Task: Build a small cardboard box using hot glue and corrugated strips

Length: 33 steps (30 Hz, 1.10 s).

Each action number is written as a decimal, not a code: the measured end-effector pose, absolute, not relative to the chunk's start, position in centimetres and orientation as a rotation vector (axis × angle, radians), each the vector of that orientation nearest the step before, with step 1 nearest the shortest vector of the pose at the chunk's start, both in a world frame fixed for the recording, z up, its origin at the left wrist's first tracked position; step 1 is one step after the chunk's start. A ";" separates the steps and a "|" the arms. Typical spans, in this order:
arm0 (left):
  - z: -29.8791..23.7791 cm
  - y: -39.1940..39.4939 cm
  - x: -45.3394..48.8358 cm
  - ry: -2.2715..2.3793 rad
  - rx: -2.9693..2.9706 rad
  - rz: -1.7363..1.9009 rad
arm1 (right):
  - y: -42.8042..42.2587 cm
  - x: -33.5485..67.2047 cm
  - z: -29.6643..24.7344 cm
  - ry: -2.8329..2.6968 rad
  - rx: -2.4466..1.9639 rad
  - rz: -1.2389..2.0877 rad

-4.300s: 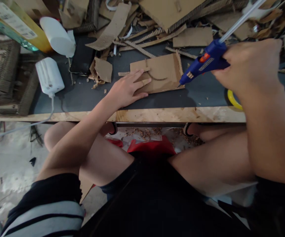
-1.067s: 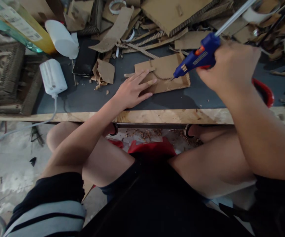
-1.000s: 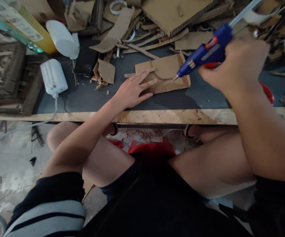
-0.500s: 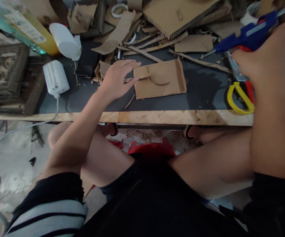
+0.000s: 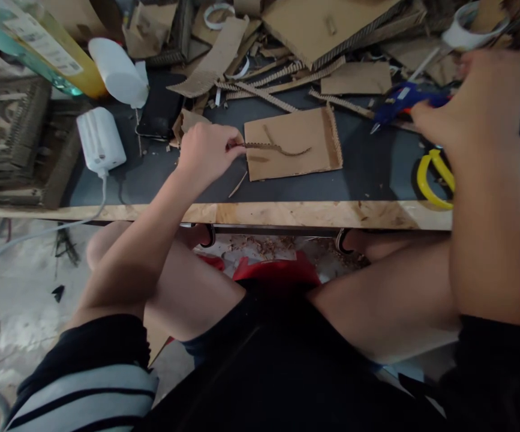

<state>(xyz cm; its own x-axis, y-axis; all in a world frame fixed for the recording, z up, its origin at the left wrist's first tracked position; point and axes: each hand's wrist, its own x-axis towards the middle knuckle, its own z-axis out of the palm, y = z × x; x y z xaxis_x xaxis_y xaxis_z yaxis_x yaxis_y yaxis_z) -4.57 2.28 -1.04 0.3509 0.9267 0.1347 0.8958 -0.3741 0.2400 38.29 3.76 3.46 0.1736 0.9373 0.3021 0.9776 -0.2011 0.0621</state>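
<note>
We found a labelled bottle (image 5: 46,45) at the far left corner of the worktop (image 5: 161,180); its pale label carried print too small and blurred to read, and its upper part was cut off by the frame. The blue glue gun (image 5: 408,105), set toward the right end and well in from the near edge, bore a pale marking that we could not make out. The right hand (image 5: 475,99) was at its handle, partly curled, with the thumb against the gun; the other fingers were hidden, so we could not tell how firmly it was gripped. The left hand (image 5: 210,150) was nearly closed, thumb and fingertips pinching one end of a corrugated strip (image 5: 262,146). That strip reached over the left edge of a cardboard panel (image 5: 300,135), its free end curving above the panel's middle. The panel lay flat near the middle of the worktop's near edge. We could not determine whether two short shapes on it were marks, slots or pieces. The right forearm partly covered yellow-handled scissors (image 5: 426,183) near the near edge. Along the far edge, overlapping cardboard scraps (image 5: 356,78) partly hid one another, and a white roll (image 5: 460,39) stood among them toward the far right corner.
</note>
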 end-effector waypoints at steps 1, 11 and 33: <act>-0.7 1.9 -4.1 1.674 2.457 0.378 | 2.7 37.3 3.9 -1.901 -2.158 -0.394; 0.6 -1.9 2.6 1.456 2.505 0.504 | -2.0 29.1 3.2 -2.567 -1.498 0.174; -2.3 -1.1 2.3 1.322 2.699 0.433 | -0.4 32.3 2.5 -2.681 -1.258 0.123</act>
<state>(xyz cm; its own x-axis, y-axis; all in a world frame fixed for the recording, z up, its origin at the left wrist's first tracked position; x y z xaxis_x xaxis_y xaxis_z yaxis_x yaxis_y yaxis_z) 2.26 -1.08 -2.30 0.5813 0.7870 0.2067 0.7570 -0.6162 0.2173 32.26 -0.44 2.48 -0.6269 0.7690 0.1248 0.7544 0.6392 -0.1491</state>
